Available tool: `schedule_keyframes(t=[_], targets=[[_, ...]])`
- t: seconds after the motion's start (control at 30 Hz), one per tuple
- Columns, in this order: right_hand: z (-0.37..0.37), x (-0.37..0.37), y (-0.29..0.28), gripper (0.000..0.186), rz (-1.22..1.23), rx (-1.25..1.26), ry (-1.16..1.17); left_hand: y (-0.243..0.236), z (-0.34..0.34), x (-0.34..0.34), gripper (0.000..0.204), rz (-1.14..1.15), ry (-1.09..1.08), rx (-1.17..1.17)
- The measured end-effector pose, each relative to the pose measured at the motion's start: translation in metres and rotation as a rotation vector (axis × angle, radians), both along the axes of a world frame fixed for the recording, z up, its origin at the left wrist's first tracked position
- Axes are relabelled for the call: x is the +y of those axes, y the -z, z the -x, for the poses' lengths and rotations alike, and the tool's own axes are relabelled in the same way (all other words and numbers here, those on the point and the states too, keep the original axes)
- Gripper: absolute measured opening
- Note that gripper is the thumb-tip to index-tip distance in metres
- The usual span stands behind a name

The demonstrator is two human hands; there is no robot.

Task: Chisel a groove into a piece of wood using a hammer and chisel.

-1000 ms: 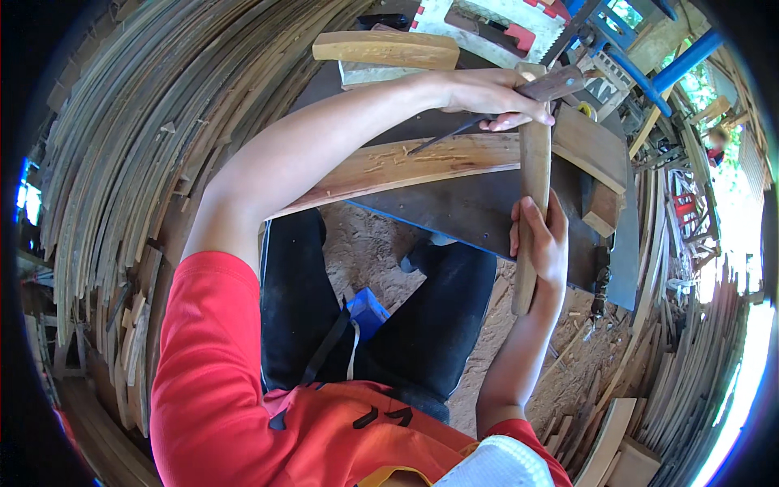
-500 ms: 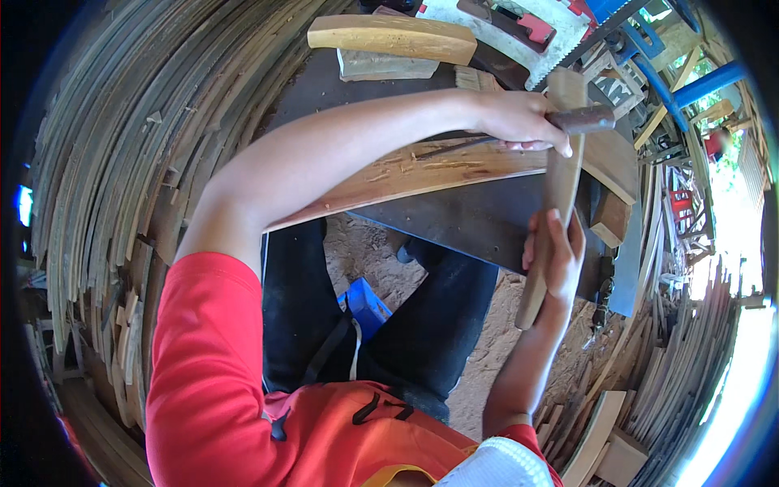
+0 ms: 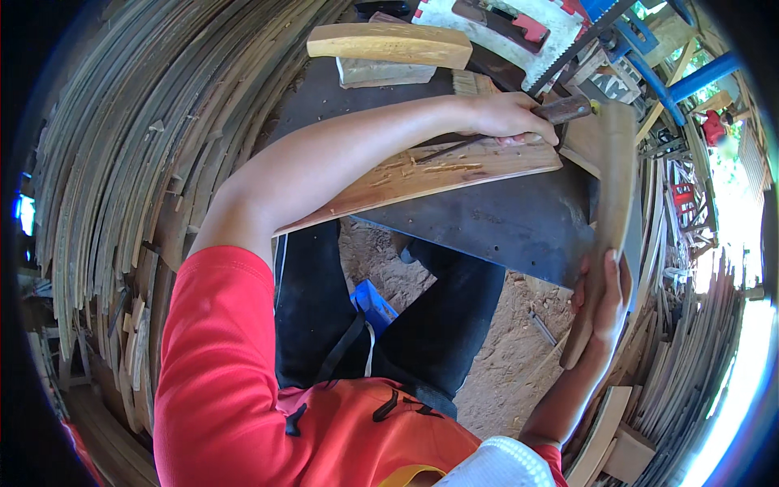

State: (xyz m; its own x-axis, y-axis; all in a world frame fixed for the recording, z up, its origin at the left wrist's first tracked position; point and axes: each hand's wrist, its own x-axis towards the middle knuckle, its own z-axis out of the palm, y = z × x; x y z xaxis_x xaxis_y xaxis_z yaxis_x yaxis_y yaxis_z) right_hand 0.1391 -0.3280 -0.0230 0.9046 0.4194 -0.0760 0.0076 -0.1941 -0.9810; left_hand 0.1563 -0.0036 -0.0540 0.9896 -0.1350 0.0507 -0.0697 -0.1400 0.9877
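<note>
My left hand [image 3: 505, 118] is closed around the wooden handle of a chisel [image 3: 568, 109]. The chisel lies at a low slant, its thin blade reaching left over a reddish-brown board [image 3: 454, 172] with shallow cuts and chips along its top. My left forearm covers part of that board. On the right, my right hand [image 3: 607, 299] grips the lower part of a long, slightly curved wooden bar [image 3: 615, 174]. The bar's upper end stands just to the right of the chisel handle's butt and looks slightly blurred.
The board rests on a dark tabletop [image 3: 479, 219]. Behind it are a pale curved wood piece [image 3: 389, 45] on a block [image 3: 385, 71], a brush [image 3: 473, 81] and a handsaw [image 3: 560, 69]. Stacked planks [image 3: 114, 162] fill the left side. A blue object [image 3: 373, 307] sits between my legs.
My right hand has swung the wooden bar to the right, from across the chisel handle to beside its end. The chisel and left hand have hardly moved.
</note>
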Motion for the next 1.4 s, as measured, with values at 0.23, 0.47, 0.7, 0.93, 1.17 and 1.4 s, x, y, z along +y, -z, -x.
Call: schedule_keyframes(t=[0.23, 0.47, 0.7, 0.93, 1.17, 1.4], targets=[[-0.022, -0.012, -0.005, 0.042, 0.125, -0.071, -0.01, 0.009, -0.009, -0.008, 0.034, 0.029, 0.106, -0.02], [-0.022, -0.005, -0.001, 0.044, 0.176, -0.088, 0.098, 0.012, -0.004, 0.0, 0.037, -0.006, 0.069, 0.014], [-0.018, -0.012, 0.02, 0.045, 0.104, 0.011, 0.137, 0.014, -0.007, -0.003, 0.045, -0.085, 0.078, 0.036], [-0.016, -0.001, 0.007, 0.046, -0.007, -0.043, 0.206, 0.023, -0.009, 0.0, 0.048, -0.03, 0.13, 0.013], [-0.019, -0.01, 0.002, 0.05, 0.153, 0.032, 0.075, 0.026, -0.008, 0.002, 0.053, -0.052, 0.137, 0.055], [-0.004, -0.006, -0.003, 0.054, 0.378, -0.045, 0.063, 0.024, -0.005, 0.003, 0.057, -0.128, 0.141, 0.017]])
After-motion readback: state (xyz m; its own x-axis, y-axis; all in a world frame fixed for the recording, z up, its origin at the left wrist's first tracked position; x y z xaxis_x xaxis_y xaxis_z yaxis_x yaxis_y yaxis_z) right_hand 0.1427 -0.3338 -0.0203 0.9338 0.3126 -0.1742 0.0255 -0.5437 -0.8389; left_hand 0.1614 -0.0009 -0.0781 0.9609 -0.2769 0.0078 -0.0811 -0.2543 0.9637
